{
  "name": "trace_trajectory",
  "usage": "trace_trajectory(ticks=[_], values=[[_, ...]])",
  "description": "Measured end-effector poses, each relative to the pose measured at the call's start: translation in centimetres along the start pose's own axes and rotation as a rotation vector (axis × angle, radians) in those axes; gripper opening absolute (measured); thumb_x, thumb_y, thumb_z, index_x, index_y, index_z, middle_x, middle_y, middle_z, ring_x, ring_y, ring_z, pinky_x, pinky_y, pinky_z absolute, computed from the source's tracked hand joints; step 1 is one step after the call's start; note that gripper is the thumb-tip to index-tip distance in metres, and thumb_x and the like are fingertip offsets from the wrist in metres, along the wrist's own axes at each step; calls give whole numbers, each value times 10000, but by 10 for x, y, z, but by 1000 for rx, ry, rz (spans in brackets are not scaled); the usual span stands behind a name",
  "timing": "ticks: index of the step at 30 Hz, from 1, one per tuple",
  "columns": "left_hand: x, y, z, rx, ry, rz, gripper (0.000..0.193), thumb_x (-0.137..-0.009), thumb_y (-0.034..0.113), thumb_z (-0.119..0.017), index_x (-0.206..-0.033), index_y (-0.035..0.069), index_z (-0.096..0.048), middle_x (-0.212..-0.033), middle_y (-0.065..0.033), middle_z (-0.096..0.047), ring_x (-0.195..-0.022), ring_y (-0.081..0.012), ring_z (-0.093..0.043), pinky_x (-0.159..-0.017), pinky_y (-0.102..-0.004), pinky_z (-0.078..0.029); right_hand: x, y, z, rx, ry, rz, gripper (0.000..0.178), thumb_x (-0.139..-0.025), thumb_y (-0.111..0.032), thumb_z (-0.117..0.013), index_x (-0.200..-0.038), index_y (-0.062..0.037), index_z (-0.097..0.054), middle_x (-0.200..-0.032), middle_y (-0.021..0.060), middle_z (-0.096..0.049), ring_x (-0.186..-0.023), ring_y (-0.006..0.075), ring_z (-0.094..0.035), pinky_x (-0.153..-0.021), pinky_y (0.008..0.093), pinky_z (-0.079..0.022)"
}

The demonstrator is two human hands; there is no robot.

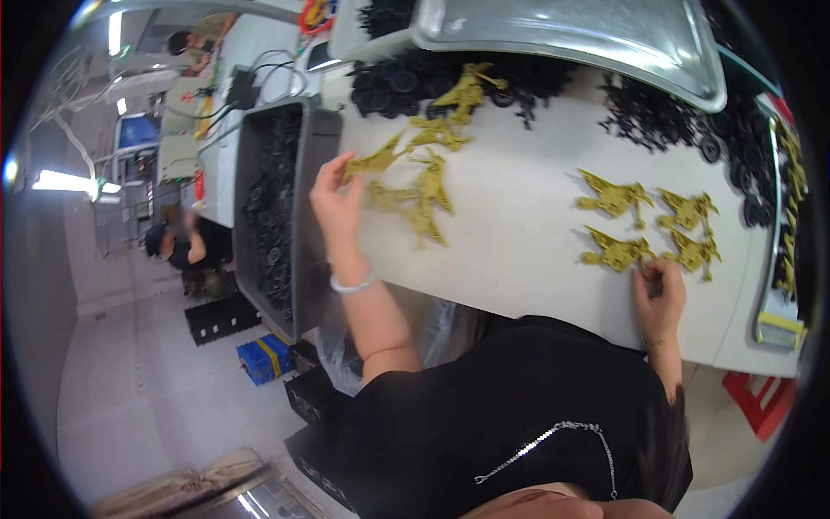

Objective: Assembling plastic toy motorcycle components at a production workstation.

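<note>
My left hand [335, 206] is at the left side of the white table, its fingers pinched on the end of a yellow moulded plastic part [377, 161]. Several similar yellow parts lie close by, among them one by its fingertips [434, 183] and one farther back [467, 93]. On the right, my right hand [660, 298] is closed, its fingertips at the near edge of a yellow plastic part [617, 249]. That part lies in a loose two-row group with others, such as the far-left one [614, 195] and the far-right one [687, 208].
A grey bin [320, 130] of black parts stands left of the table. Black wheels [385, 91] and small black pieces [644, 112] are heaped along the back, below a metal tray [562, 26]. A belt-like strip [782, 294] with yellow parts runs at right. Other people are at far left.
</note>
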State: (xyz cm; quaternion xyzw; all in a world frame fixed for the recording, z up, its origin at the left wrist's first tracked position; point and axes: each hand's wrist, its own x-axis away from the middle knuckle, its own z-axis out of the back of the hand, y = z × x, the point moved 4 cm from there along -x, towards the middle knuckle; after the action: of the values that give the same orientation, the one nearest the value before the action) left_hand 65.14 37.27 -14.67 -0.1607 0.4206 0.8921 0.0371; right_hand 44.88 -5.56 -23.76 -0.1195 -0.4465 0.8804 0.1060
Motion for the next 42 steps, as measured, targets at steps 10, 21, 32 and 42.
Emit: trace_trajectory(ticks=[10,21,32,42], values=[[5,-53,-2,-546,45,-83,350,-743,122,-694,-1083,52,-647,-1034,-119,-608,-1021,-323,-549,-918,-413,-421,-10,-10,-4,-33,-15,84,196,-715,12,-694,-849,-41,-561,-735,75,-557,-661,212,-568,-595,310,-467],[5,40,-113,-686,-201,-362,344,-678,127,-709,-1019,128,-664,-1076,-58,-554,-1038,-262,-508,-935,-404,-347,-5,-7,-1,-29,-1,56,196,-715,25,-685,-849,-36,-556,-740,67,-549,-639,191,-549,-603,278,-460],[-5,14,-78,-412,-344,-231,362,-650,90,-723,-1004,90,-649,-1017,-84,-567,-938,-248,-586,-840,-376,-443,-7,-6,-3,-46,-9,36,185,-724,22,-679,-852,-31,-557,-737,64,-543,-636,178,-547,-597,274,-459],[-24,-19,-46,70,25,-51,298,-802,8,-645,-1083,-50,-564,-1053,-119,-613,-910,-207,-644,-800,-289,-507,-8,-6,-3,-45,-14,28,180,-724,21,-681,-847,-30,-559,-730,65,-541,-632,180,-543,-595,273,-455]])
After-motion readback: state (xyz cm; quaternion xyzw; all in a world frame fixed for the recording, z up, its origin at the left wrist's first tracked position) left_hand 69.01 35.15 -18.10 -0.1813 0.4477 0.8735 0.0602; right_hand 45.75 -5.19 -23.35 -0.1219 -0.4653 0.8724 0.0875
